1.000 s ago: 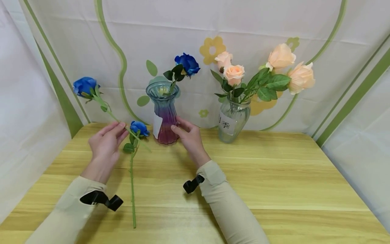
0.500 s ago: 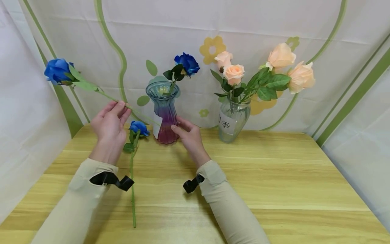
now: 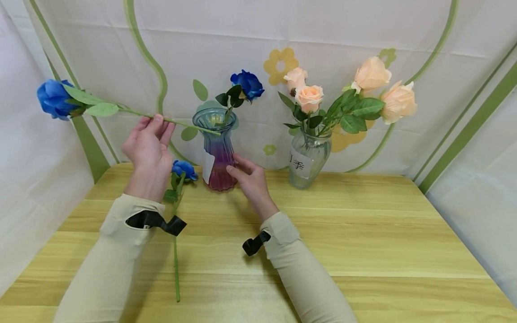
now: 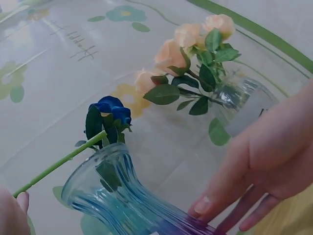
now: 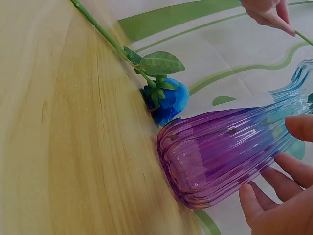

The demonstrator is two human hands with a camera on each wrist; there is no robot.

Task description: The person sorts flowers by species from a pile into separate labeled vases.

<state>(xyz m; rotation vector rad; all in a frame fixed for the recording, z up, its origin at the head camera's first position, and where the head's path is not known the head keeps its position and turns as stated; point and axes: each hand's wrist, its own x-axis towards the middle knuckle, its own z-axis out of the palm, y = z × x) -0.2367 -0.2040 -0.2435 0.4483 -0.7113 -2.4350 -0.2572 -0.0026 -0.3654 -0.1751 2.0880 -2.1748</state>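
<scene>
My left hand [image 3: 148,146] pinches a blue rose [image 3: 54,99] by its green stem, raised above the table. Its bloom points left, and the stem's cut end overlaps the rim of the glass vase [image 3: 220,163] in the head view. That vase fades from blue at the top to purple below and bears a white label. One blue rose [image 3: 247,84] stands in it, leaning right. My right hand [image 3: 254,186] holds the vase low on its right side, thumb in front and fingers behind. Another blue rose [image 5: 168,100] lies on the table left of the vase.
A clear glass vase [image 3: 308,157] with a label holds several peach roses [image 3: 371,74] to the right. The wooden table [image 3: 363,242] meets a white curtain [image 3: 226,27] with green and yellow prints at the back.
My left hand has risen with its blue rose, whose stem has swung from slanting down to nearly level, its end now at the vase's rim. My right hand stays on the vase.
</scene>
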